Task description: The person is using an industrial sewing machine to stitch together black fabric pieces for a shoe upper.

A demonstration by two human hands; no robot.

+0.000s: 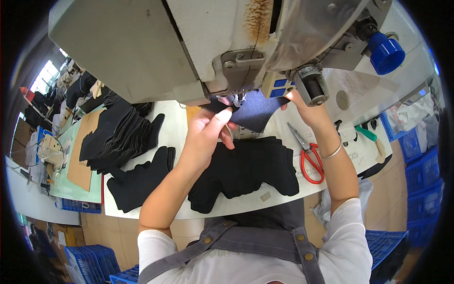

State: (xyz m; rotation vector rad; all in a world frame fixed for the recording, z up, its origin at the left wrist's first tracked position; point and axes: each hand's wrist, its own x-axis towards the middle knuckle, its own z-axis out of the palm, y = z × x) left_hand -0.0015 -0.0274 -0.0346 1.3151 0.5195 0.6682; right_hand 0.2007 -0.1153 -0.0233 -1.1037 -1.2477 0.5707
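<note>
A dark fabric piece (257, 113) lies under the presser foot (239, 99) of a sewing machine (198, 52), lit by its lamp. With thumb and fingers closed, my left hand (210, 128) grips the piece's left side, close to the needle area. My right hand (302, 106) pinches its right corner, and the machine head partly hides those fingers. Just in front of the fabric, a stack of black cut fabric pieces (246, 165) rests on the white table. Red-handled scissors (312, 163) lie beside my right forearm, with their blades pointing away from me.
Further left stand a tall pile of black cut pieces (116, 137) and a smaller pile (142, 182). A green-handled tool (366, 132) lies near the table's right end. Blue plastic baskets (421, 189) are stacked at the right; others (94, 262) sit on the floor.
</note>
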